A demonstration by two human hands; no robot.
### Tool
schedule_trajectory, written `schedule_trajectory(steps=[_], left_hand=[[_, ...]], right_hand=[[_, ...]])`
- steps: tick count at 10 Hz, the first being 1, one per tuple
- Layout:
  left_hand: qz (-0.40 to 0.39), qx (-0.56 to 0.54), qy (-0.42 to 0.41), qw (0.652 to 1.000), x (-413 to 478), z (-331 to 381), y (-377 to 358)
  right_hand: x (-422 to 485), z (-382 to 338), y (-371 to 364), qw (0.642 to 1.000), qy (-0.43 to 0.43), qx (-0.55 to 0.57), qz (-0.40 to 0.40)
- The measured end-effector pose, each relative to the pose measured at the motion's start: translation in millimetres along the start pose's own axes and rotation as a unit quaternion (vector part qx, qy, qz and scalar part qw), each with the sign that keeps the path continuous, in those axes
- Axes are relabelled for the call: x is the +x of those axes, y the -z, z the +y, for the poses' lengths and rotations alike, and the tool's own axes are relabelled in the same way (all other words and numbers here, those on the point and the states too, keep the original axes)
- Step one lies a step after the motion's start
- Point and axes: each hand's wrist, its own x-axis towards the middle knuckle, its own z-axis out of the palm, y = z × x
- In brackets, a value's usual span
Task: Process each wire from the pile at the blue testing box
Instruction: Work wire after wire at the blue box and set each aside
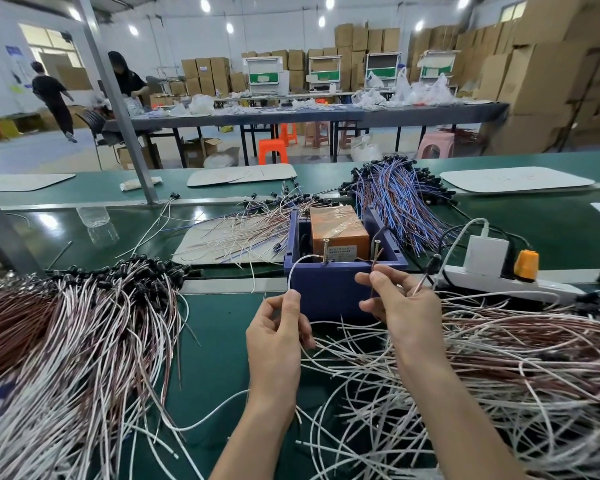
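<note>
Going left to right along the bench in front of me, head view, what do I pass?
Left wire pile → left hand, pinching a white wire → right hand, pinching a brown wire → white charger → orange plug.

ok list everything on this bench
blue testing box: 1, blue, bench centre
orange block: 1, orange, inside the box
screws: 2, metal, upright at box's near rim
left wire pile: 1, white and brown, left of the box
right wire pile: 1, white and brown, right foreground
blue wire bundle: 1, blue and brown, behind the box
power strip: 1, white, right of box
left hand: fingers pinch a white wire
right hand: fingers pinch a brown wire
</note>
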Motion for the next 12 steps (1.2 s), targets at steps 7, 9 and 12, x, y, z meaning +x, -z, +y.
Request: schedule_trajectory(steps=[7, 9, 12], left_hand=[[-0.013, -0.006, 0.023, 1.0, -9, 1, -5], [-0.01, -0.016, 0.017, 1.0, -9, 4, -4], [-0.009, -0.018, 0.013, 1.0, -11, 7, -4]], right_hand=[[-1, 2, 2, 1.0, 0.008, -0.013, -0.003], [-1, 2, 2, 1.0, 0.007, -0.012, -0.003], [0, 3, 2, 1.0, 0.008, -0.013, -0.002]])
